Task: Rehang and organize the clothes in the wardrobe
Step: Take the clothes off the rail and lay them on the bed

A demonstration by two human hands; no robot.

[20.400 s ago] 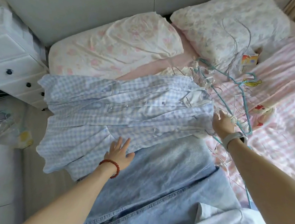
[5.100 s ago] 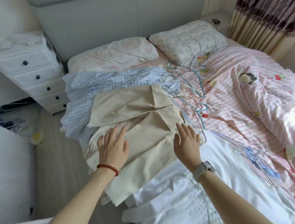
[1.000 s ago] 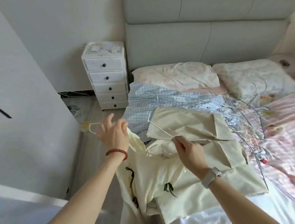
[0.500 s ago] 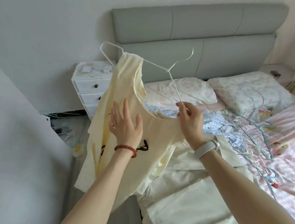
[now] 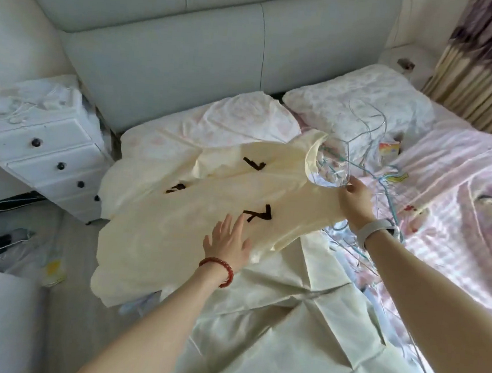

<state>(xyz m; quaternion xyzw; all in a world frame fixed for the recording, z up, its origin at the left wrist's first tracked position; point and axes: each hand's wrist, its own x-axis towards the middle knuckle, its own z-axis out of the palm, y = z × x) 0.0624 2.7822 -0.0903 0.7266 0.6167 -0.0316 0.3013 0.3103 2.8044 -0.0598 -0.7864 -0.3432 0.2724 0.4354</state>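
Head view looks down on a bed w/ a pale yellow garment [image 5: 195, 211] spread over its left part, near the pillows. It has small black bow marks on the front, and its lower edge hangs over the bed side toward the floor. The left hand [image 5: 228, 241] lies flat on the garment, fingers straight and spread, holding nothing; a red bead bracelet [image 5: 218, 268] is on its wrist. The right hand [image 5: 355, 196] pinches the garment at the neckline, where thin wire of a white hanger [image 5: 332, 176] shows in the opening; exact grip on wire vs. cloth I cannot tell. A grey smartwatch [image 5: 374, 231] is on the right wrist. Just beside the right hand is a tangle of wire hangers [image 5: 388, 181], white & teal, on the pink striped duvet [image 5: 462, 181]. A cream cloth [image 5: 301, 325] lies under the forearms, closer to the camera. Two floral pillows [image 5: 250, 124] rest against the grey headboard [image 5: 168, 45]. A white drawer unit [image 5: 42, 150] w/ dark knobs stands left of the bed, & a striped curtain [image 5: 488, 58] is at the top right
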